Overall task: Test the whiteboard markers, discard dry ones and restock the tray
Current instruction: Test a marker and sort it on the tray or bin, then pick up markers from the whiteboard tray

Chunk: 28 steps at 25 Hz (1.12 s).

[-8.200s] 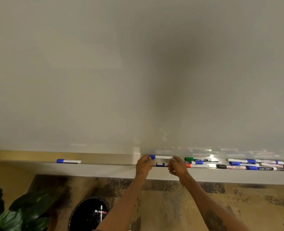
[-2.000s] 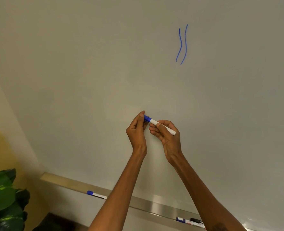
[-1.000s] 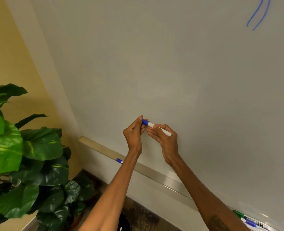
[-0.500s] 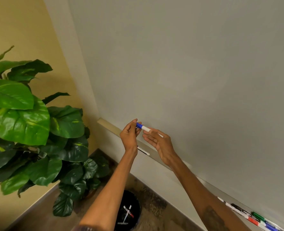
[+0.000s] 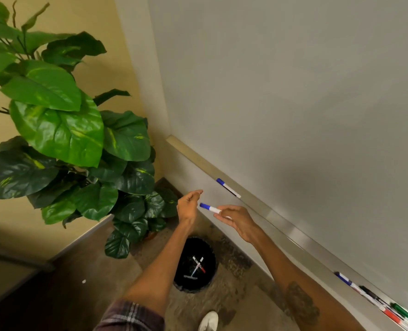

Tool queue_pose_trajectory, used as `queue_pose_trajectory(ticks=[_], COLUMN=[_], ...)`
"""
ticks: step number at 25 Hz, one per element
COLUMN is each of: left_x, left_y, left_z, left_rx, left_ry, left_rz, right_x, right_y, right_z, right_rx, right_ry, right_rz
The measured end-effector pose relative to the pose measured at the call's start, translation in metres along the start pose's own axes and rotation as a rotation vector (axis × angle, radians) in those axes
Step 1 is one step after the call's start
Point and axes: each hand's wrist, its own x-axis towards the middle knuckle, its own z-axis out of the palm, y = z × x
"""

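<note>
Left hand off; marker in grip

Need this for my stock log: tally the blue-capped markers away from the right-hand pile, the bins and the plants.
Blue-capped markers: 2, the held marker in the right hand and the lone marker on the tray
Black bin: 1
Leafy plant: 1
Total: 4

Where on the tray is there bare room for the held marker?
Bare tray runs from its left end to the lone blue marker, and again from there to the marker cluster at the right, which is crowded.
</note>
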Motion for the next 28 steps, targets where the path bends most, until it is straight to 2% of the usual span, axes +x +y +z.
queue_pose_trajectory(ticks=[3, 7, 10, 12, 14, 17, 22, 28], left_x=[0.003, -0.007, -0.013, -0.014, -0.013, -0.009, -0.009, -0.032], left_y=[-0.033, -0.057, -0.064, -0.068, -0.071, -0.07, -0.066, -0.056], left_z=[-0.017, -0.033, -0.04, -0.045, -0.049, -0.051, -0.044, 0.002], left_rx=[0.165, 0.263, 0.264, 0.254, 0.24, 0.236, 0.268, 0.321], left_ry=[-0.063, -0.152, -0.154, -0.149, -0.136, -0.121, -0.154, -0.247], left_rz=[-0.113, -0.222, -0.319, -0.359, -0.379, -0.378, -0.323, -0.277], right_x=[0.023, 0.035, 0.038, 0.044, 0.049, 0.05, 0.042, 0.015], right_y=[0.048, 0.094, 0.113, 0.122, 0.13, 0.126, 0.095, 0.069], right_z=[-0.007, -0.018, -0.019, -0.014, -0.002, 0.022, 0.03, -0.014], right_rx=[-0.178, -0.637, -0.887, -0.959, -0.912, -0.682, -0.565, -0.503], right_ry=[0.121, 0.217, 0.208, 0.182, 0.125, 0.052, 0.073, 0.133], right_rz=[0.089, 0.133, 0.124, 0.143, 0.18, 0.182, 0.097, 0.069])
